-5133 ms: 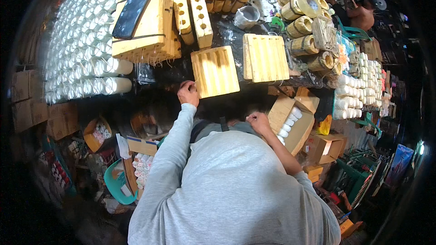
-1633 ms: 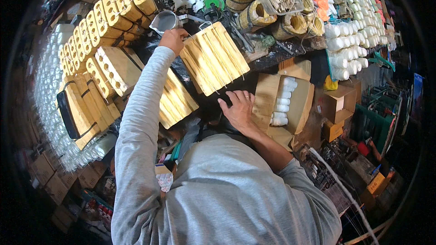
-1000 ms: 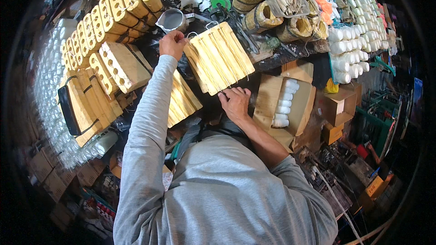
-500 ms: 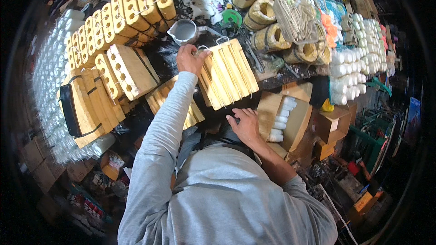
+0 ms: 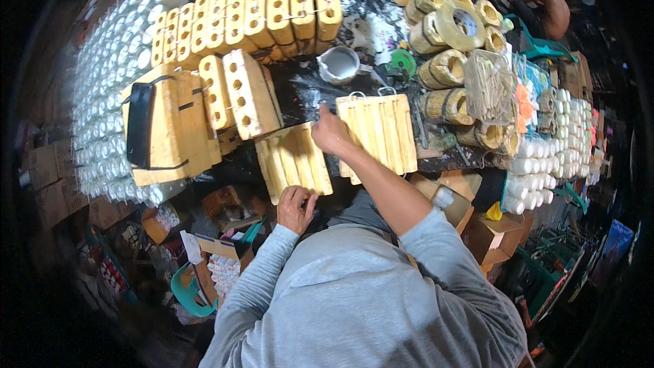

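Observation:
Two pale yellow grooved mould halves lie side by side in front of me, the left mould half (image 5: 291, 163) and the right mould half (image 5: 379, 138). White string loops (image 5: 371, 90) stick out above the right one. My left hand (image 5: 296, 209) is at the lower edge of the left half, its fingers loosely bent and apart. Across the right half reaches my right forearm. At the left half's upper right corner is my right hand (image 5: 332, 131), one finger raised and the others curled; what they hold, if anything, is hidden. A metal pouring jug (image 5: 339, 65) stands beyond.
A row of yellow block moulds with holes (image 5: 255, 7) runs along the back left. A strapped block (image 5: 178, 123) stands nearer. At the right are round moulds (image 5: 443, 69), a tape roll (image 5: 464, 25) and a box of sticks (image 5: 489, 85). A person (image 5: 545, 10) sits at the far right.
My left hand has left the right mould half's top and come down to the left half's lower edge. My right hand has moved up and left, between the halves. The view has shifted.

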{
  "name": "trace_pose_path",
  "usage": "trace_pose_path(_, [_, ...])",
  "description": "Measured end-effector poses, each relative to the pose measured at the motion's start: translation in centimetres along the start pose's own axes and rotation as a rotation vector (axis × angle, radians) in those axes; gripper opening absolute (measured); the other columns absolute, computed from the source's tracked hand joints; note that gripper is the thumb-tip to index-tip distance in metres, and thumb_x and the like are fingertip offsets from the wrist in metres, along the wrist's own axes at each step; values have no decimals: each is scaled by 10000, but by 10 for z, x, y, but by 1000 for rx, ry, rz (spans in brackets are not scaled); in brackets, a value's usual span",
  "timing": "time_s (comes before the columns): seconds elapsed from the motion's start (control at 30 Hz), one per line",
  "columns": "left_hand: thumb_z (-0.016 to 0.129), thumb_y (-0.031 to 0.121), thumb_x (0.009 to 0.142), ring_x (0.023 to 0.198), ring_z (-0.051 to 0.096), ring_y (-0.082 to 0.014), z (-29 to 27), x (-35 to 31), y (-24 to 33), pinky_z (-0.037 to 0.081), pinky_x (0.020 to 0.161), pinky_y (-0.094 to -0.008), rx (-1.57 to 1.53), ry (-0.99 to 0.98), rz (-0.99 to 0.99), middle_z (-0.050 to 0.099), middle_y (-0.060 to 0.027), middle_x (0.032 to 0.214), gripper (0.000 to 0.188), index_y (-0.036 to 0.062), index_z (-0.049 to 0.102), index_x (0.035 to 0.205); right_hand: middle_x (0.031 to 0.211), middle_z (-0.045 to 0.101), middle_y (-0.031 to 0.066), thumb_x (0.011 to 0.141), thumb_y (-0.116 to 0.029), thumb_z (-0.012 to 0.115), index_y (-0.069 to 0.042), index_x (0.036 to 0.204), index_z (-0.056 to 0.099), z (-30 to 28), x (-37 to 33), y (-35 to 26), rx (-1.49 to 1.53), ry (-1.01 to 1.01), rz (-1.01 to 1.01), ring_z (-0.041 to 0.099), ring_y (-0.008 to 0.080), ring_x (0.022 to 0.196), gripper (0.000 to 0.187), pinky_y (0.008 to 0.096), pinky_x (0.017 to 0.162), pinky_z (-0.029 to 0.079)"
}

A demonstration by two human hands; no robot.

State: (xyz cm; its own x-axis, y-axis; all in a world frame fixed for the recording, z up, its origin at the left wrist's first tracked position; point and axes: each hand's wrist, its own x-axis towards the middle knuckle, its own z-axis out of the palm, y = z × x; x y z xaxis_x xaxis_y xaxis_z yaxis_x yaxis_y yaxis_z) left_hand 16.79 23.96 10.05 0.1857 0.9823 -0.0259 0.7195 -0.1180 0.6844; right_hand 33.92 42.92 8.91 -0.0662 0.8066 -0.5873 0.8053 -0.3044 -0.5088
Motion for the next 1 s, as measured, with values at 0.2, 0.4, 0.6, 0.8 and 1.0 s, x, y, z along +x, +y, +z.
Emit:
trace_pose_path(0.2, [778, 201, 901, 960, 681, -401, -24, -70, -44, 561, 855, -474, 26, 30, -196, 706, -185, 1003, 220, 20, 723, 1014, 1265, 661, 381, 1042, -287, 521, 184, 1601, 35, 21, 43, -14, -36, -37, 83, 674, 499, 1147, 877, 528, 1029, 530])
trace_pose_path(0.4, [764, 209, 909, 993, 680, -401, -34, -92, -69, 555, 889, -485, -1, 19, -244, 716, -181, 1030, 223, 26, 726, 1031, 1222, 692, 343, 1057, -296, 497, 204, 1589, 56, 36, 55, -3, -253, 4, -19, 685, 482, 1120, 853, 515, 1008, 544])
trace_pose_path(0.6, [764, 203, 910, 1010, 675, -401, -44, -71, -70, 554, 904, -481, 9, -33, -160, 712, -183, 1038, 241, 26, 717, 1067, 1024, 751, 293, 967, -286, 612, 161, 1405, 483, 23, 42, -12, -220, 8, -46, 730, 449, 981, 639, 517, 912, 573])
trace_pose_path(0.8, [769, 210, 907, 1020, 677, -403, -50, -58, -68, 557, 911, -480, -23, -39, -101, 710, -197, 1044, 272, 13, 713, 1086, 973, 770, 216, 921, -320, 791, -17, 1447, 595, -53, 15, -9, 198, 596, -85, 756, 355, 994, 638, 454, 940, 560])
trace_pose_path(1.0, [772, 242, 912, 1007, 684, -412, -40, -18, -45, 562, 909, -485, -79, -63, -49, 712, -212, 1037, 307, 8, 721, 1104, 822, 704, 127, 1085, -158, 600, -110, 1104, 545, -114, 71, -16, 930, -326, 345, 568, 102, 514, 75, 251, 417, 456])
